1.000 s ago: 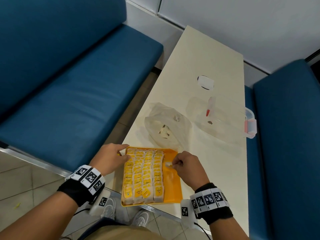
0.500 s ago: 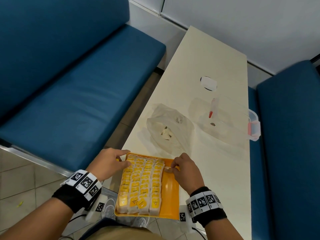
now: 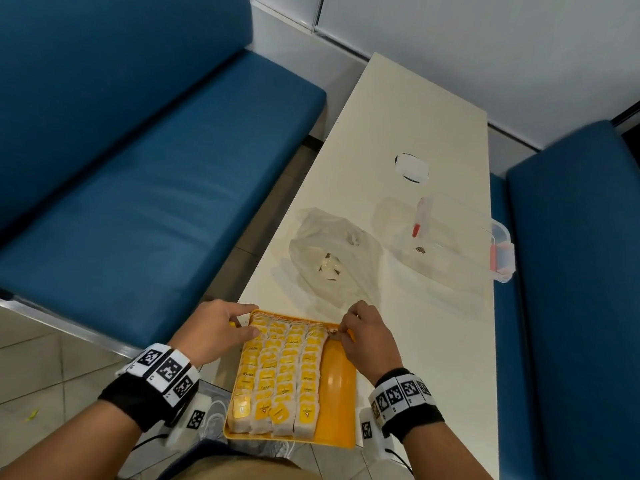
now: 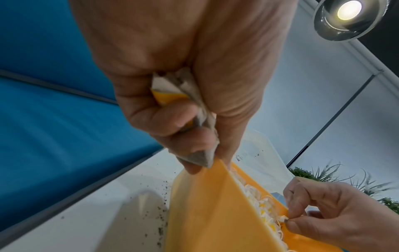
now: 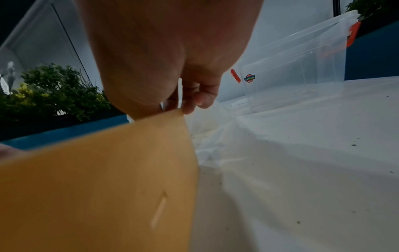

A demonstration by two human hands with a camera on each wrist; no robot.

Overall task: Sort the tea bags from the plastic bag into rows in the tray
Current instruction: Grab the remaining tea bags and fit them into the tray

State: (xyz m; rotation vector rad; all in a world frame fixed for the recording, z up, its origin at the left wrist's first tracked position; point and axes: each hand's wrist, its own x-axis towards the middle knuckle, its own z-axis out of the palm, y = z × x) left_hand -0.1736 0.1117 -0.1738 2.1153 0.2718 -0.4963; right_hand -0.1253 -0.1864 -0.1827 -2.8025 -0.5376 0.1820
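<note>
Left hand [image 3: 216, 329] fingers clutch spare tea bags [image 4: 183, 95]; right hand [image 3: 369, 336] fingers pinch one bag [image 4: 282, 218] over tray [image 3: 337, 393].

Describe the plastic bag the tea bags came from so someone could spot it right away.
On the long cream table, look just beyond the orange tray at the near end. The plastic bag lies there, crumpled and soft, unlike the rigid clear box to its right.

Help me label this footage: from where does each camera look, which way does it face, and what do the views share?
Head: above, facing down the table; both forearms, left hand, right hand at the tray.
Left wrist: under the left hand, facing its fingers gripping tea bags; right hand opposite.
Right wrist: under the right hand, facing the clear box.
Shared: all show the tray.
</note>
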